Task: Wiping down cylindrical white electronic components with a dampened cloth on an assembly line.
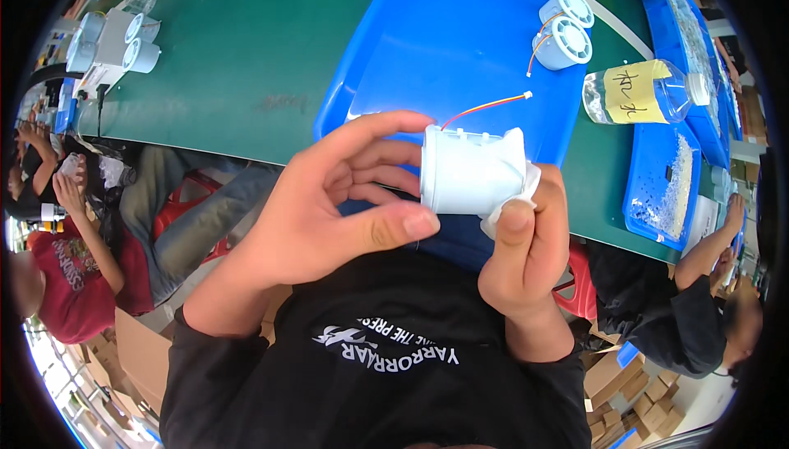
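My left hand (329,202) grips a pale, light-blue cylindrical fan housing (468,171) at its left end, thumb on the near side and fingers around the far side. The housing lies on its side in the air, over the near edge of a blue tray (436,30). From its top a red and yellow wire lead (485,109) sticks out, ending in a small white plug. At the other end, my right hand (530,256) pinches a crumpled white cloth (493,224) between thumb and fingers, pressed against the housing. Part of the cloth is hidden by the thumb.
Two similar fan units (567,42) stand in the tray's far right corner. To its right are a clear bottle with a yellow label (604,97) and a smaller blue tray (634,207) holding white bits. More units surround a grey box (111,45) far left. Co-workers sit on both sides.
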